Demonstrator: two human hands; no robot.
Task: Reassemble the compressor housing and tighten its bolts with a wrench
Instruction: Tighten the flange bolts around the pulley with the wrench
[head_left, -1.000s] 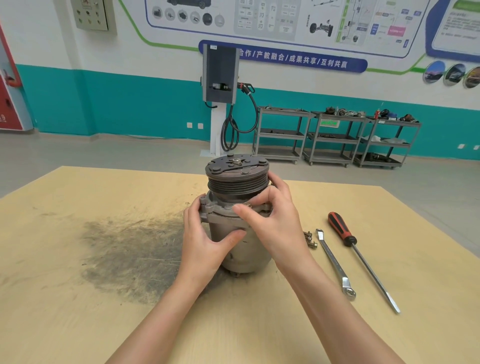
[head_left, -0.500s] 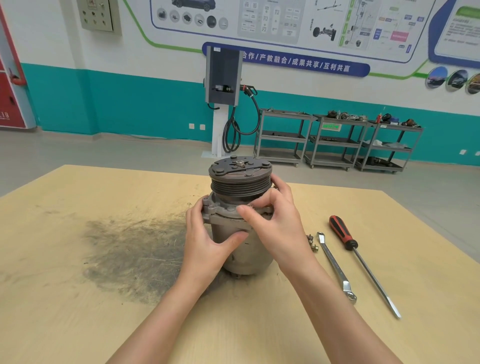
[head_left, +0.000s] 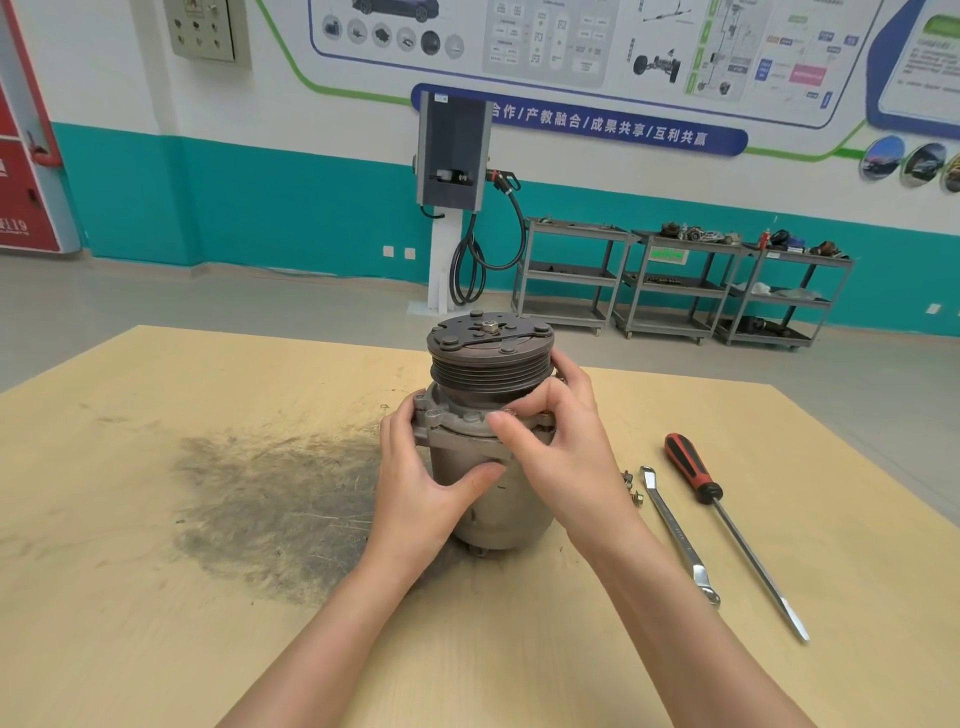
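While both hands clasp the compressor (head_left: 488, 467), fingers (head_left: 511, 426) curl — touching its flange.

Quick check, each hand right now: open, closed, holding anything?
Left hand: closed around the compressor body, steadying it.
Right hand: on the compressor flange, fingertips pinched at a bolt; the bolt itself is hidden.
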